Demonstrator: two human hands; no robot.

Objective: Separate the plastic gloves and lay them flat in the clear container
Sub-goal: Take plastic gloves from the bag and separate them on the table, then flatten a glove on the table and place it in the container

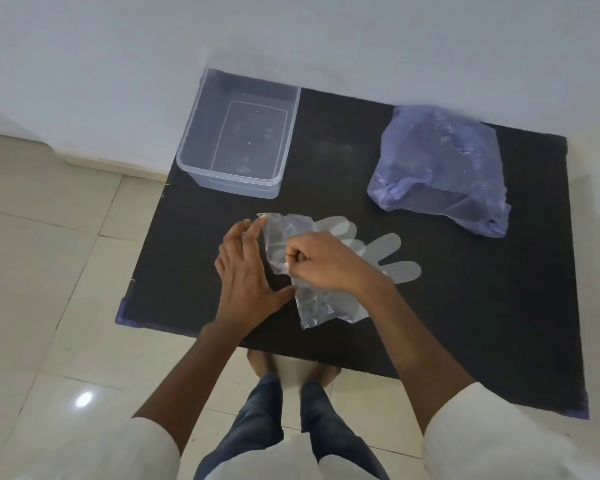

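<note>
Near, the right hand (321,263) pinches a cuff of the gloves (329,268), apparently peeling one free; the left hand (245,271), fingers spread, holding nothing, steadies them. The container (201,133) sits far left.

Person seen from above. White sleeves: left sleeve (132,448) and right sleeve (492,441), both pushed up past the elbow, loose, plain fabric, no print visible. Forearms bare below the cuffs. Left hand (245,278) and right hand (329,263) bare, no gloves, no watch or bands on the wrists. Possibly a ring on a right-hand finger, too small to tell. Dark blue jeans (284,427), legs end above the ankle. Feet (260,362) bare on the floor, partly hidden under the table edge.
</note>
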